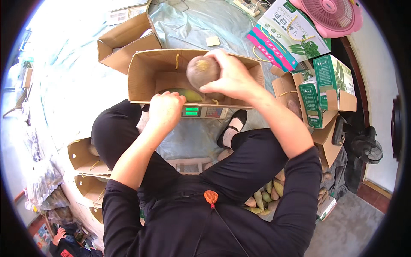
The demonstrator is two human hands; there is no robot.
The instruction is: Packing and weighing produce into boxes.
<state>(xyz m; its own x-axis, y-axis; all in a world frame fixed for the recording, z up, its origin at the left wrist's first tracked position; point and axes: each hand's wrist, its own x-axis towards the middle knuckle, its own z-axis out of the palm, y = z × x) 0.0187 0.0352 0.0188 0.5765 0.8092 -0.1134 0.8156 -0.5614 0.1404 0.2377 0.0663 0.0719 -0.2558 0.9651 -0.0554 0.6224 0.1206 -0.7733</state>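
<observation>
My right hand [231,75] grips a round brownish-purple radish [202,70] and holds it over an open cardboard box [141,77]. Inside the box lies a long green and yellow radish [185,94]. My left hand [165,110] is closed on the near rim of that box. The box stands on an electronic scale [203,112] with lit green displays. I sit with my legs in black trousers on either side of the scale.
A second open cardboard box [124,43] stands behind to the left. Green and white printed cartons [325,85] stack at the right, with a pink fan [332,15] beyond. A pile of green radishes [265,197] lies by my right leg. Folded boxes [83,165] sit at the left.
</observation>
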